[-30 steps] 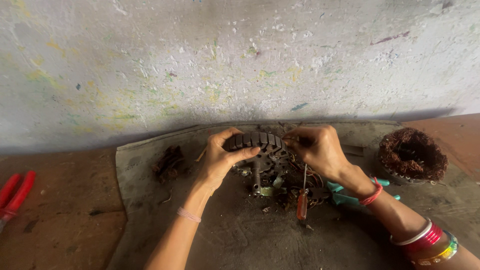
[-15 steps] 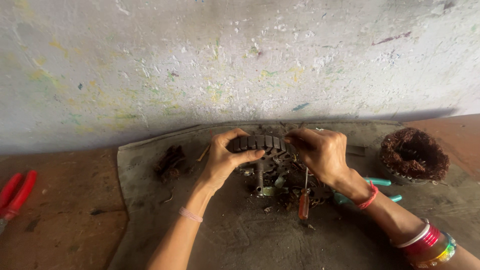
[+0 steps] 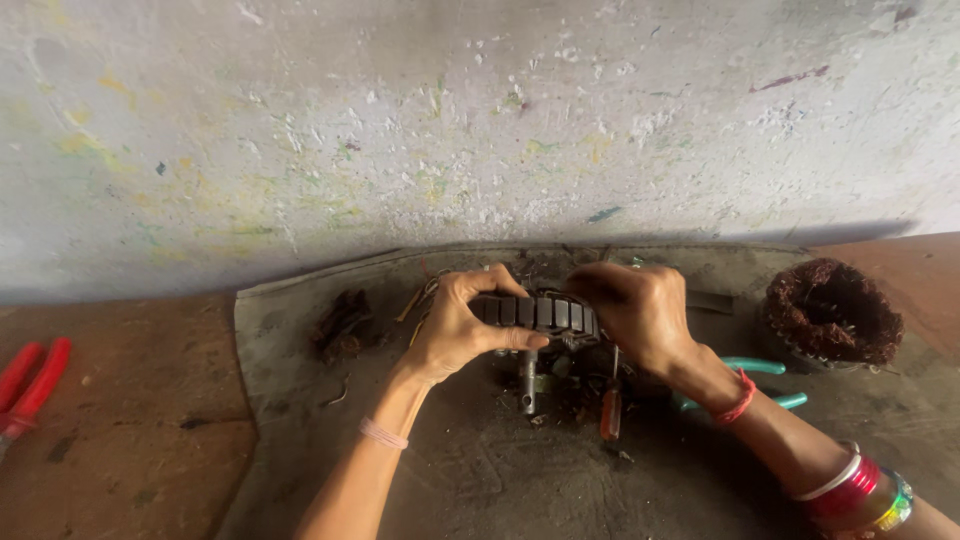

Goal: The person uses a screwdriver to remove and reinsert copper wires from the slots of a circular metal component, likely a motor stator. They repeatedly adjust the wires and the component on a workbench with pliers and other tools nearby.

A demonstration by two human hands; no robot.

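A: Far left, on the brown floor?

B: Red-handled pliers [image 3: 28, 385], lying at the picture's edge, well apart from both hands.

A: Next along?

B: Grey mat [image 3: 300, 400], worn and stained, against the pale wall. On its left part, a dark clump of scrap [image 3: 340, 325] with a few loose wire ends beside it.

A: Middle of the mat?

B: Left hand [image 3: 455, 330], fingers curled over and thumb under, gripping the left end of a dark ribbed metal core [image 3: 540, 312]. The core is held just above the mat, between the two hands. Below it a short metal shaft [image 3: 528, 378] points down toward the viewer.

A: And the other hand?

B: Right hand [image 3: 635, 315], closed over the right end of the same core, fingertips hidden behind it. A red thread circles that wrist; bangles sit further up the arm. Beneath it, a small screwdriver with an orange-brown handle [image 3: 610, 410], and teal-handled pliers [image 3: 760, 385] partly under the forearm.

A: Far right?

B: Round stator wound with brown copper wire [image 3: 832, 312], resting on the mat, apart from the hands.
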